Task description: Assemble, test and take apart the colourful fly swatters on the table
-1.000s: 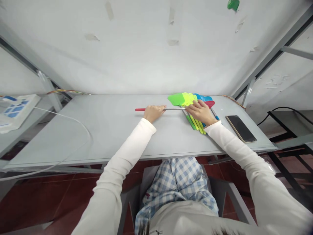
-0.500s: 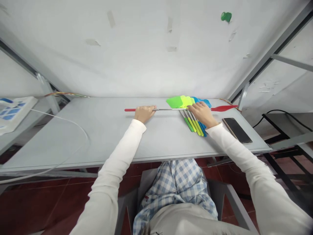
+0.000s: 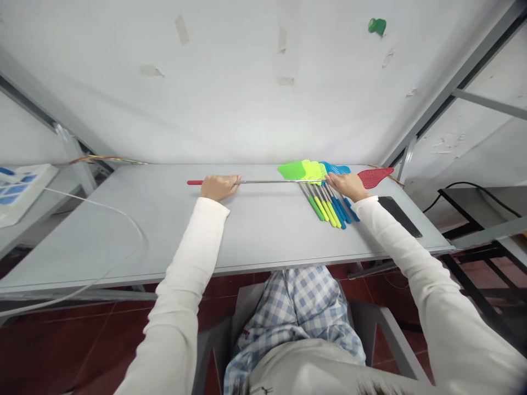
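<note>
Rod (image 3: 263, 181) of the red fly swatter (image 3: 288, 181) runs sideways between our two hands, its long axis roughly parallel to the back edge of the surface (image 3: 164, 236). Our left hand (image 3: 220, 187) has its fingers clenched around the handle side, with the red grip (image 3: 195, 182) poking out beyond; our right hand (image 3: 347, 185) is the nearer one to the red head (image 3: 375, 176), which points off to our right, and its fingers grasp the rod's other end. A faint shadow suggests we hold the swatter just off the surface. Beneath the rod, beside our right hand, lie fanned swatters in green (image 3: 293, 169), yellow-green (image 3: 315, 170) and blue (image 3: 338, 169), heads towards the wall (image 3: 226, 109), handles towards us. A dark phone (image 3: 401, 218) lies partly behind our right sleeve (image 3: 411, 249). To our left, a white cable (image 3: 119, 211) trails over the surface from a white-and-blue object (image 3: 27, 189) that we cannot identify.
</note>
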Motion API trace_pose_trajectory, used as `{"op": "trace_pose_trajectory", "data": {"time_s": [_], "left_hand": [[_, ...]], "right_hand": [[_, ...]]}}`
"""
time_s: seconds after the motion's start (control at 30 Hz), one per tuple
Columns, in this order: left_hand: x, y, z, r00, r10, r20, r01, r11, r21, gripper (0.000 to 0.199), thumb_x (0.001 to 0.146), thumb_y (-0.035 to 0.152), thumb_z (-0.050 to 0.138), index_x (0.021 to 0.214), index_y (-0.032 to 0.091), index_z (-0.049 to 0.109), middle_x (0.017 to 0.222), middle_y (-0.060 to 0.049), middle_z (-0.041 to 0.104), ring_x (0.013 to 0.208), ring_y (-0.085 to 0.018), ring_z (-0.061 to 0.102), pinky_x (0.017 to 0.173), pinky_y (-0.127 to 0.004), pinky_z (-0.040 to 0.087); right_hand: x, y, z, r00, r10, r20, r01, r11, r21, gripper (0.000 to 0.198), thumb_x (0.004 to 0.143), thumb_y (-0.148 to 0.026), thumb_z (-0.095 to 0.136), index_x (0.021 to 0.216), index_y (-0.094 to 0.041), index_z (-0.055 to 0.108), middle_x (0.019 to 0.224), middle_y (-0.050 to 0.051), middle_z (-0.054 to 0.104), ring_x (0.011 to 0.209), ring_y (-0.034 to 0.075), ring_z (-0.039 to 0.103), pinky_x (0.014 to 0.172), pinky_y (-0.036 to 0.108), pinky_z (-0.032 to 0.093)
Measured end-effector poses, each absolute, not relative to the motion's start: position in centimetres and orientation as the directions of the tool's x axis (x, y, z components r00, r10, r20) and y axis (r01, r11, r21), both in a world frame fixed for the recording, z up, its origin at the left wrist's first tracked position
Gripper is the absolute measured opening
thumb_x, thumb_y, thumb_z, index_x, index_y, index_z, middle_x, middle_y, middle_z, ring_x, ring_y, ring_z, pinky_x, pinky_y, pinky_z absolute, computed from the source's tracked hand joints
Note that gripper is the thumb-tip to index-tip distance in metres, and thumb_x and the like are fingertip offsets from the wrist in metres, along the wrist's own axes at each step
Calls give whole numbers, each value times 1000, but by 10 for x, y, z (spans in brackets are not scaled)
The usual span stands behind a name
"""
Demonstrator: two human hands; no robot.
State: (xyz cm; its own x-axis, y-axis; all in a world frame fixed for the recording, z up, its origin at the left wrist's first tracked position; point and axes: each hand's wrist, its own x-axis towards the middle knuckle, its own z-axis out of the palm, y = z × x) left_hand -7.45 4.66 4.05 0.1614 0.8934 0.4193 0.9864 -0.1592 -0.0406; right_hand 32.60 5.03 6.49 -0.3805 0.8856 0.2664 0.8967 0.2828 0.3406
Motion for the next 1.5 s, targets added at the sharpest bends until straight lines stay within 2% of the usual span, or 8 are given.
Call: {"op": "trace_pose_trajectory", "data": {"time_s": [0.33,0.43,0.6,0.7,0.87,1.0,1.1,1.5], "left_hand": [[-120,48,38,68,891,449,991,-111,70,44,86,45,35,51,20,47,43,-5,45,50,-16,47,53,-27,25],[-117,50,33,31,894,447,995,-68,67,44,86,43,36,51,20,49,44,-5,49,51,-16,47,53,-27,23],[-90,51,30,-38,874,485,997,3,74,43,86,41,36,59,19,61,56,-10,63,58,-20,57,55,-28,22],[-67,47,33,-16,871,491,998,-16,59,45,88,40,35,64,18,65,64,-13,68,62,-21,61,56,-29,22],[-51,38,36,6,899,437,999,-24,35,43,89,40,34,69,20,67,67,-12,69,65,-23,63,56,-30,25],[-58,41,37,212,920,329,976,-216,-25,24,81,32,45,70,22,65,70,-8,69,64,-22,61,55,-29,26],[-59,43,37,275,904,327,959,-280,-32,22,80,31,45,67,22,61,69,-6,68,61,-19,58,53,-28,24],[-74,49,30,182,901,393,983,-172,-61,24,80,28,43,72,22,64,71,-6,69,63,-18,58,52,-29,20]], "right_hand": [[379,60,69,-398,871,289,891,292,347,51,98,-42,19,85,-15,61,71,11,67,58,17,55,56,30,16],[372,58,71,-383,871,309,903,281,326,52,98,-40,18,87,-14,62,73,12,68,60,18,56,56,31,16],[332,54,71,-211,869,447,970,131,204,56,99,-38,18,83,-14,65,77,14,70,65,20,59,57,30,18],[300,54,69,-244,866,436,968,187,169,56,99,-37,20,81,-13,67,76,14,70,66,20,60,57,30,20],[274,60,61,-204,895,397,979,175,108,61,99,-38,20,76,-13,71,71,16,69,65,21,61,56,30,22],[283,67,54,-195,907,372,980,164,113,63,98,-40,22,73,-13,73,70,15,70,66,22,63,55,30,20],[293,69,53,-179,906,384,983,150,104,64,98,-41,22,73,-13,73,69,15,70,66,21,63,55,30,19],[335,77,52,-12,911,411,999,-9,48,59,99,-38,26,73,-12,72,73,16,69,67,21,61,59,30,24]]}}
